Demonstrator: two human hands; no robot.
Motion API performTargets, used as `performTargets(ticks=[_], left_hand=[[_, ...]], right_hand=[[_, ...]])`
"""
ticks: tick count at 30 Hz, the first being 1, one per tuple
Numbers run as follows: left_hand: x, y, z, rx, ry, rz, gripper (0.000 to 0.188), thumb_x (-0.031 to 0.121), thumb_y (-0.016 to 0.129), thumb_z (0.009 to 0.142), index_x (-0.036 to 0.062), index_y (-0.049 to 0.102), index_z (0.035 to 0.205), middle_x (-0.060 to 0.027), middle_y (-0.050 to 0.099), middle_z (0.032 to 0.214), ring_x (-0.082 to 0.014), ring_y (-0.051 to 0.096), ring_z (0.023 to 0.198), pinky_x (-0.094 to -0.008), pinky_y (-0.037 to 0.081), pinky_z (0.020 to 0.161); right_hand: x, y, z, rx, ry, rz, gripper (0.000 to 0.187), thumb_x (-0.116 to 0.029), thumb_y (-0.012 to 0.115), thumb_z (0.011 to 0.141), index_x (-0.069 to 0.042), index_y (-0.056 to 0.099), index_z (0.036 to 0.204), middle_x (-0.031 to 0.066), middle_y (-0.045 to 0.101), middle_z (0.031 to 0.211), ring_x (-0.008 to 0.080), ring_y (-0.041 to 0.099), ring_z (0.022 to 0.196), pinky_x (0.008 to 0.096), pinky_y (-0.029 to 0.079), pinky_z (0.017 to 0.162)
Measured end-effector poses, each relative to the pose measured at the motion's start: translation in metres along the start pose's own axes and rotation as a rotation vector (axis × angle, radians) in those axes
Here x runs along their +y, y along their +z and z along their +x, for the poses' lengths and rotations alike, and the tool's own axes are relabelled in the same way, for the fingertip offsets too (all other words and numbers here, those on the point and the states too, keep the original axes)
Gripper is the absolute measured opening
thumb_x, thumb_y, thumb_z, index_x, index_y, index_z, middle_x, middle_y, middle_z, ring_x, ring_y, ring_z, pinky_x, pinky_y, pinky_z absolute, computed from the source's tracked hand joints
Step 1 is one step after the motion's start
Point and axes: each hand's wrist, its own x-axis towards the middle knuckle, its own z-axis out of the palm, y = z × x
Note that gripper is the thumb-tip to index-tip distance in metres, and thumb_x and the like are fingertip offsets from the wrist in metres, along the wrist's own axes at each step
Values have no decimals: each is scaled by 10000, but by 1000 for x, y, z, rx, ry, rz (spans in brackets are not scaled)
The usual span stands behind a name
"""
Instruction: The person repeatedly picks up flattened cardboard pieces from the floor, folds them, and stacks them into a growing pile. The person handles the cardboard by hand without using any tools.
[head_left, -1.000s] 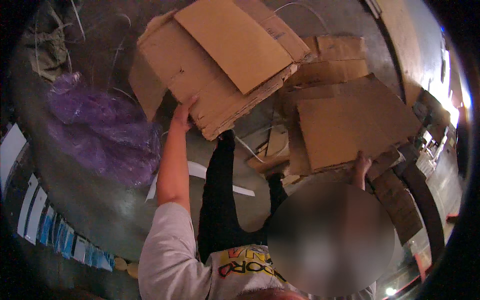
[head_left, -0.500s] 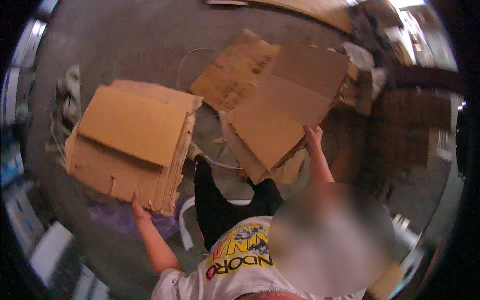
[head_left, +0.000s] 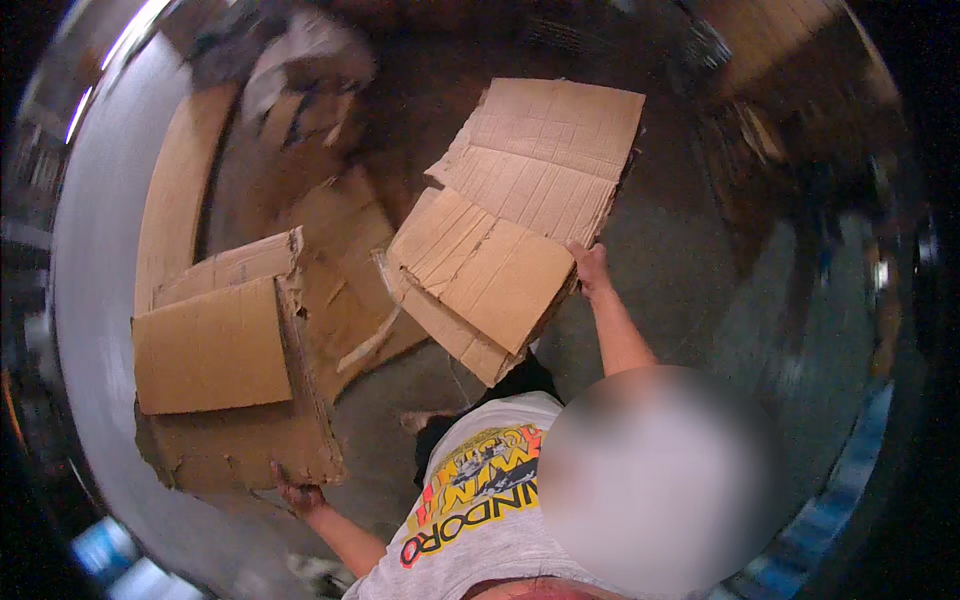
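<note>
My left hand (head_left: 300,493) grips the near edge of a stack of flattened cardboard (head_left: 215,345) at the left, its thumb up against the top sheet. A smaller folded panel lies over that stack, and layered edges show along its right side. Toward the right, my right hand (head_left: 591,270) is closed on the right edge of another stack of flattened cardboard (head_left: 545,150). This one is long, creased across the middle, with a torn left edge. Both stacks are held off the floor, apart from each other. The fingers beneath the sheets are hidden.
More flattened cardboard (head_left: 345,255) lies on the floor between and beyond the stacks. A long tan board (head_left: 185,190) stretches along the far left. Beyond it sits a pale crumpled bundle (head_left: 310,65). Blurred boxes (head_left: 770,50) appear at the far right, and blue-and-white items (head_left: 105,545) at lower left.
My view and body have turned, so the surroundings differ and are blurred. Both stacks remain in my hands; the left one now sits lower in view, and the right one is tilted differently.
</note>
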Motion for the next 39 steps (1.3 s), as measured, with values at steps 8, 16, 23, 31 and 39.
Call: performTargets(ticks=[8, 16, 23, 31, 39], left_hand=[[55, 5, 113, -534, 172, 206, 533, 349, 571, 858, 66, 469, 1299, -111, 425, 1352, -308, 397, 1244, -502, 362, 1014], [144, 46, 144, -592, -90, 637, 506, 306, 592, 863, 10, 487, 1260, -124, 533, 1245, -289, 523, 1117, -426, 429, 955], [140, 76, 174, -874, -348, 657, 383, 256, 610, 857, 20, 566, 1156, -89, 603, 1124, -244, 561, 1064, -378, 451, 916], [86, 88, 196, -917, -418, 749, 387, 236, 645, 840, 25, 566, 1154, -81, 604, 1141, -222, 554, 1076, -376, 425, 936], [120, 83, 146, -852, -435, 799, 448, 220, 585, 874, 28, 487, 1267, -109, 519, 1271, -279, 501, 1157, -472, 397, 970]], right_hand=[[114, -71, -159, 311, 223, 360, 483, -228, 710, 773, 9, 507, 1141, 112, 587, 1069, 227, 553, 982, 361, 428, 863], [195, -40, -481, 635, 299, 938, 566, -290, 641, 841, -10, 438, 1289, 90, 518, 1247, 244, 533, 1078, 377, 432, 870], [240, 12, -752, 1003, 421, 833, 389, -321, 542, 890, -65, 546, 1183, 72, 597, 1106, 228, 573, 1000, 383, 478, 777], [266, 71, -950, 1320, 309, 947, 419, -337, 538, 886, -67, 532, 1207, 79, 582, 1105, 227, 568, 960, 386, 484, 751], [239, 83, -1057, 1458, 344, 944, 405, -351, 545, 879, -81, 545, 1181, 75, 588, 1040, 218, 566, 868, 369, 478, 667]])
